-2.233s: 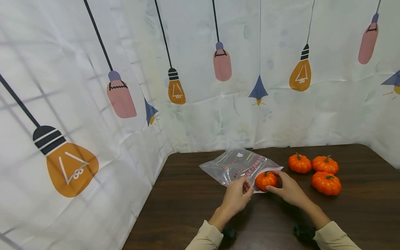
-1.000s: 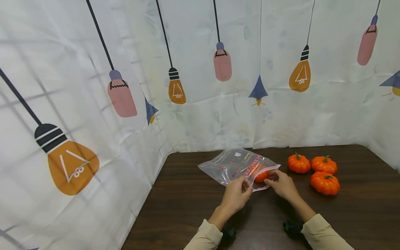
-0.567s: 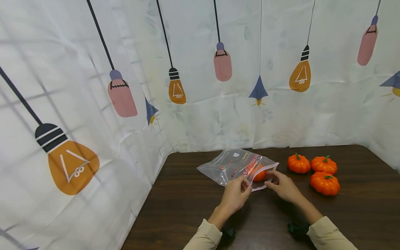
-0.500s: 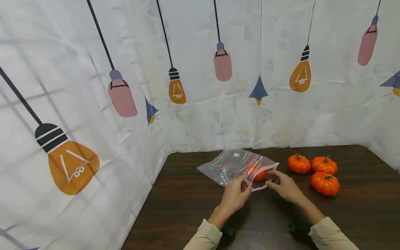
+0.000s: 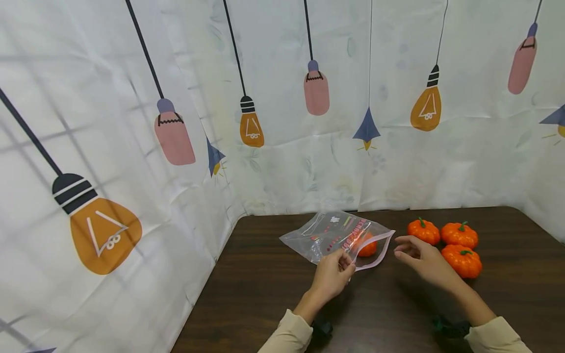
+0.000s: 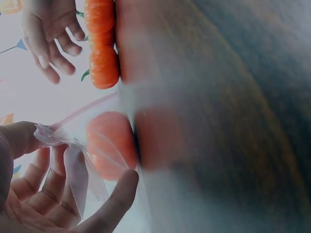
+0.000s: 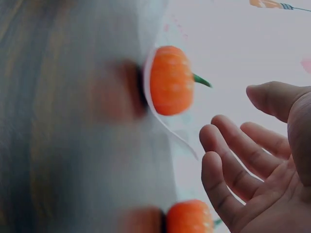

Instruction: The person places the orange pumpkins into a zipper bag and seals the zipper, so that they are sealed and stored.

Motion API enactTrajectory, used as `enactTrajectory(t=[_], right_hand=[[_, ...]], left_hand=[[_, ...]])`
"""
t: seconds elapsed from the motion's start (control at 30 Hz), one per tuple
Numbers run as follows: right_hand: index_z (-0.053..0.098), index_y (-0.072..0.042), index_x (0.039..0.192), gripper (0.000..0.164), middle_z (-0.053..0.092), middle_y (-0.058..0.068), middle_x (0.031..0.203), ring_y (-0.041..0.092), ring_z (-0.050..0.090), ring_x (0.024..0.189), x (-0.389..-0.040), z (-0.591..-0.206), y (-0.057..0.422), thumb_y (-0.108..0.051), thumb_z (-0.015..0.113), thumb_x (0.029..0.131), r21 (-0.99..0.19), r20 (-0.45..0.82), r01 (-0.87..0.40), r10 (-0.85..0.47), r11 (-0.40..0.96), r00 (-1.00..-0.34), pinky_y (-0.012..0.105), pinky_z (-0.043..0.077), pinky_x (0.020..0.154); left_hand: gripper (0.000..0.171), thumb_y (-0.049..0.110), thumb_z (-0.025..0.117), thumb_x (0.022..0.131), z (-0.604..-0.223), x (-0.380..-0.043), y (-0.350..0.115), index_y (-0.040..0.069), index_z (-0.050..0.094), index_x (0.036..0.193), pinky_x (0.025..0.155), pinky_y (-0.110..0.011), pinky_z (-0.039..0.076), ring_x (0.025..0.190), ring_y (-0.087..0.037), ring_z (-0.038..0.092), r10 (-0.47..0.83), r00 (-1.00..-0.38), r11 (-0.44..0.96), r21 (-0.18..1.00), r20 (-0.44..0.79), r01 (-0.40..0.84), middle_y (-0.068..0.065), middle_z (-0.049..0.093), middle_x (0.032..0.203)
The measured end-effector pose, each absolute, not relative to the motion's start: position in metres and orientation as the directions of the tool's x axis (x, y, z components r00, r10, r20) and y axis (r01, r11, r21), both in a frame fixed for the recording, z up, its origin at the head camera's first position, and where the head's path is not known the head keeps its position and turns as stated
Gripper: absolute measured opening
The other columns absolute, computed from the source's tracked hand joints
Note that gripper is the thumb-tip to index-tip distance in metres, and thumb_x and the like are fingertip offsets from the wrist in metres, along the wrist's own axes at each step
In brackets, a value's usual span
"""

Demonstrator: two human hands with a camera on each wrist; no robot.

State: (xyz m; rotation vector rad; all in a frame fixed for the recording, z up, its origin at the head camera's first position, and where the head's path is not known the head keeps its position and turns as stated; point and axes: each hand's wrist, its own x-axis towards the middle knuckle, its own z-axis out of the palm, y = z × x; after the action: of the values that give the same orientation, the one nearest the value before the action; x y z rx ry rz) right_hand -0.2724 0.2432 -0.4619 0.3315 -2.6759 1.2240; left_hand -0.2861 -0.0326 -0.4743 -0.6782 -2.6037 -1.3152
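A clear zip bag (image 5: 324, 238) with printed lettering and a pink rim lies on the table, its mouth toward the right. One small orange pumpkin (image 5: 367, 247) sits inside, close to the mouth; its green stem shows in the right wrist view. My left hand (image 5: 332, 275) pinches the near edge of the bag's mouth between thumb and fingers (image 6: 22, 138). To the right of the mouth, apart from the bag, my right hand (image 5: 425, 262) hovers with loosely bent fingers (image 7: 233, 160) and holds nothing. Just beyond it are more orange pumpkins (image 5: 462, 261).
Three pumpkins stand grouped at the table's right rear, the back ones being a left pumpkin (image 5: 423, 231) and a right pumpkin (image 5: 460, 235). Behind the dark wooden table (image 5: 247, 284) hangs a white curtain (image 5: 282, 181) printed with lamps.
My right hand pushed the pumpkin into the bag, let go of it, then drew back rightward off the bag's rim. My left hand has stayed on the bag's edge.
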Motion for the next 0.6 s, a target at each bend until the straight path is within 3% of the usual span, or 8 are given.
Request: enactTrajectory(t=[0.17, 0.47, 0.6], right_hand=[[0.056, -0.004, 0.135, 0.043, 0.072, 0.011, 0.112, 0.002, 0.065, 0.09, -0.265, -0.452, 0.26, -0.031, 0.062, 0.102, -0.722, 0.304, -0.317, -0.131, 0.615, -0.944, 0.023, 0.055, 0.073], [0.053, -0.002, 0.14, 0.047, 0.069, 0.016, 0.116, -0.004, 0.064, 0.088, -0.257, -0.435, 0.289, -0.033, 0.058, 0.105, -0.704, 0.294, -0.283, -0.096, 0.651, -0.951, 0.023, 0.053, 0.072], [0.052, -0.004, 0.141, 0.049, 0.07, 0.007, 0.112, -0.005, 0.063, 0.088, -0.254, -0.432, 0.301, -0.036, 0.057, 0.105, -0.709, 0.293, -0.262, -0.065, 0.654, -0.954, 0.022, 0.053, 0.072]], left_hand=[[0.01, 0.01, 0.07, 0.094, -0.477, -0.288, -0.034, 0.011, 0.064, 0.086, 0.047, -0.017, 0.045, 0.048, 0.004, 0.05, 0.357, -0.89, 0.466, 0.772, 0.283, 0.432, 0.004, 0.062, 0.064], [0.009, 0.011, 0.069, 0.095, -0.478, -0.291, -0.039, 0.01, 0.063, 0.089, 0.047, -0.018, 0.045, 0.049, 0.003, 0.051, 0.38, -0.895, 0.45, 0.798, 0.235, 0.401, 0.005, 0.059, 0.066], [0.009, 0.01, 0.069, 0.096, -0.479, -0.292, -0.041, 0.01, 0.062, 0.089, 0.048, -0.017, 0.045, 0.05, 0.003, 0.051, 0.382, -0.895, 0.455, 0.795, 0.232, 0.401, 0.005, 0.059, 0.067]])
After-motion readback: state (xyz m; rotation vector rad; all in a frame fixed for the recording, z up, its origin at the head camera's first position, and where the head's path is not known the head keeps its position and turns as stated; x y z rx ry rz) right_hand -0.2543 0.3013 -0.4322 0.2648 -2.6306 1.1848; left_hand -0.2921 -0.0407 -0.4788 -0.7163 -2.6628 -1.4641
